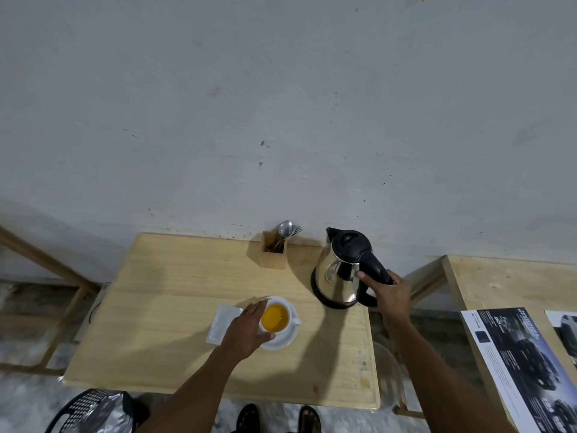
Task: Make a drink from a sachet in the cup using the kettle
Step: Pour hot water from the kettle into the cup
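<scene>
A pale wooden table (162, 307) stands against a grey wall (281, 104), with a second table (499, 276) off its right edge carrying a dark printed sheet (515, 364). Near the back right corner the steel kettle (340, 276) sits upright on the table, lid shut, spout toward the wall; the right hand (392, 292) has its fingers closed around the black handle. Just left of the kettle, at the back edge, a wooden holder (274, 250) keeps spoons and a fork. Toward the middle of the table a white saucer (285, 337) bears the white cup (292, 310) – filled with orange liquid. The left hand (246, 331) lies with fingers spread loosely open against the cup's left side. A white sachet (220, 323) lies flat just left of the saucer, partly under that hand
</scene>
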